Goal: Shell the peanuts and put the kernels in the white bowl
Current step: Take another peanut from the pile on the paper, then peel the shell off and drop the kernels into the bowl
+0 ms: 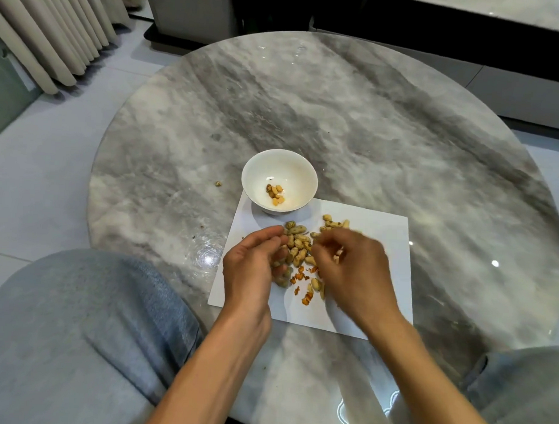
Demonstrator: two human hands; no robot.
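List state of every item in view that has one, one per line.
white bowl: upright, its near edge on the sheet, a few kernels inside.
peanuts: unshelled, piled on the white paper sheet.
shell bits: scattered on the sheet near the pile.
left hand: fingers curled at the pile; grip unclear.
right hand: blurred, pinching something pale.

Both bare forearms reach forward side by side, the left hand (253, 262) palm turned inward with fingers loosely curled, the right hand (349, 266) blurred, back up, its fingers bent downward, the two hands near but apart.
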